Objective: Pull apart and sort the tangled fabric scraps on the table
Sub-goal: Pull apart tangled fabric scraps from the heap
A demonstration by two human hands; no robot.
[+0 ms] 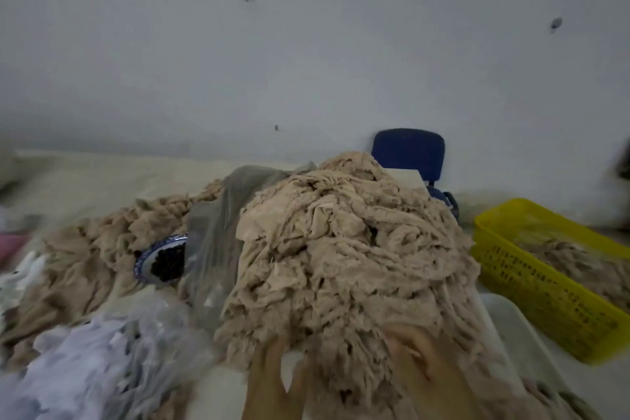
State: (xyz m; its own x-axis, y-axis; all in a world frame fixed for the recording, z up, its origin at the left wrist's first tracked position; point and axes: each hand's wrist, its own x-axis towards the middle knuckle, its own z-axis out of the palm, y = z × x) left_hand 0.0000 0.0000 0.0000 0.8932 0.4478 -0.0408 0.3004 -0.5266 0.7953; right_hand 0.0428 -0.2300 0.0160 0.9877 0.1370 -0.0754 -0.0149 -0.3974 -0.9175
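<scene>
A: Progress?
B: Early. Beige scrap pile [341, 249] is sitting dead centre, mostly tangled; a few scraps are lying in the yellow basket [531, 290] at 3 o'clock.
A: Grip?
B: Left hand [272, 372] and right hand [419, 358] are reaching into its 6 o'clock edge (fingers buried, grip unreadable). Plastic bag [218, 232] and bowl [160, 262] are crowding 9 o'clock.

Single head-worn view — faces forward, slightly down, toward wall [306, 61]; scrap pile [341, 249] close below

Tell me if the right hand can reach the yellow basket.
Probably yes: the right hand sits at the near edge of the beige pile; the yellow basket lies open to its right, nothing standing between.
</scene>
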